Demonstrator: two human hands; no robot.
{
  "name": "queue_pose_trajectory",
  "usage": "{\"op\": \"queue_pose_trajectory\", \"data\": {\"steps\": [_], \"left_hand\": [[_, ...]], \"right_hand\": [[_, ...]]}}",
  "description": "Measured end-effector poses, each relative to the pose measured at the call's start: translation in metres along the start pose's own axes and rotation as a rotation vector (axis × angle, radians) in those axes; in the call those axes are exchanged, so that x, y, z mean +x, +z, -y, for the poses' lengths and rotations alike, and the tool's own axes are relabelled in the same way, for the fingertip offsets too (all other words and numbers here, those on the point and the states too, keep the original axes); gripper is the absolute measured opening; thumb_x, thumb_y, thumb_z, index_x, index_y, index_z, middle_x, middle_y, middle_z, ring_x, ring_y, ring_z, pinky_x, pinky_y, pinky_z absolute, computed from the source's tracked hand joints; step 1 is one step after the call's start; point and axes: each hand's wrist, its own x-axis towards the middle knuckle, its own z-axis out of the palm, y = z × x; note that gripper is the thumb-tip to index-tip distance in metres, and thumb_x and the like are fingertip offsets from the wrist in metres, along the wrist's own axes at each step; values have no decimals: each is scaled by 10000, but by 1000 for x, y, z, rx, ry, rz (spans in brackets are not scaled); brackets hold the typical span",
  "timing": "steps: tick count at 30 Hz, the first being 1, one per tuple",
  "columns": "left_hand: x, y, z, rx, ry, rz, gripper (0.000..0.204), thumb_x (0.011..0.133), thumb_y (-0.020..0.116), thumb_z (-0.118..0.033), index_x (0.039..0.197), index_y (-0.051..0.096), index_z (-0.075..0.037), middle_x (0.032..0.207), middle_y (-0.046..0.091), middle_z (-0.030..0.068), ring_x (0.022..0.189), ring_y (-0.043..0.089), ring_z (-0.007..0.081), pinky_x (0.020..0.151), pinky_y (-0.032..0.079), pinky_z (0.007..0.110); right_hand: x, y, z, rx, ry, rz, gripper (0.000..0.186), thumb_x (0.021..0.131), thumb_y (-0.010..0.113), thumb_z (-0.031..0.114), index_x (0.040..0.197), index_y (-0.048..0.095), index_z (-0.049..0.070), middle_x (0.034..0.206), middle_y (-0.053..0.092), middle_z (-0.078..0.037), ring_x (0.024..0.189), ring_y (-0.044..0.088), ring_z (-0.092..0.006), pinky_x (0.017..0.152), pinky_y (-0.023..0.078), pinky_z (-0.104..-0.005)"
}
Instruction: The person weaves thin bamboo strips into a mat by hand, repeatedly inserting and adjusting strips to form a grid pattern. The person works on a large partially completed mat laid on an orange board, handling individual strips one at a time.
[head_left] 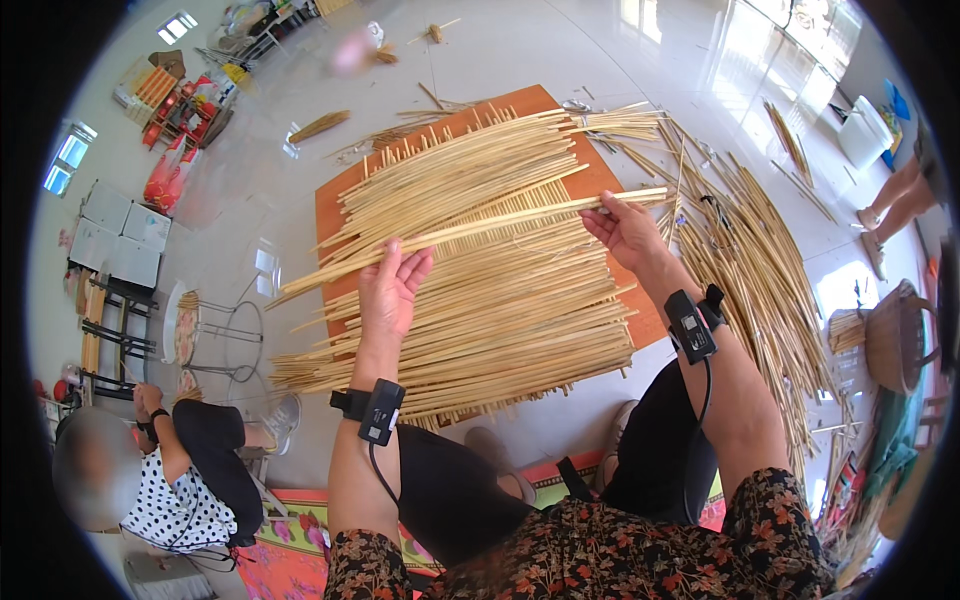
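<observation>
My left hand [388, 290] and my right hand [628, 230] hold a few long pale stalks [500, 224] stretched between them. The left thumb presses on the stalks near their left part, and the right thumb and fingers pinch them near the right end. Under the stalks lies a mat of many parallel stalks [490, 320], with crosswise stalks showing in a strip at its middle and poking out along its far edge. The mat rests on an orange-brown board [328, 215] and overhangs its near edge. Whether the held stalks touch the mat, I cannot tell.
A large heap of loose stalks [750, 270] covers the floor to the right. At the lower left sits another person [190, 480]. A wicker basket [895, 340] and someone's legs [895, 200] are at the far right. A round wire-framed stool [188, 340] stands left.
</observation>
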Motion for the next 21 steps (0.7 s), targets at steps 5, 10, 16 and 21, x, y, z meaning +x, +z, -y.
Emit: {"op": "queue_pose_trajectory", "data": {"steps": [5,10,16,21], "left_hand": [[1,2,0,-15,5,-93,244,994,711,-209,1139,644,-25,1070,729,164,1019,737,290,881,640,374],[11,-14,9,-99,-14,-287,267,985,715,-206,1156,632,-18,1125,715,153,1051,701,252,917,624,375],[41,-51,15,-188,-61,-383,286,982,707,-185,1189,615,-10,1155,713,137,1078,688,237,966,605,394],[84,-112,-31,-144,72,-415,227,1009,663,-160,1151,604,8,1138,705,145,1073,690,249,1007,595,394]], "right_hand": [[-7,6,-3,-14,38,-22,181,1062,600,160,1069,630,-18,984,709,-148,894,743,-247,833,657,-351],[-8,3,-4,-40,60,-79,198,1064,594,152,1086,610,-45,997,704,-157,905,738,-250,840,651,-360],[-4,-9,2,-72,52,-198,202,1061,598,159,1070,612,-43,997,702,-164,906,734,-260,823,645,-365],[0,-18,8,-44,-8,-233,171,1056,595,143,1051,610,-28,988,701,-169,881,733,-265,807,644,-367]]}}
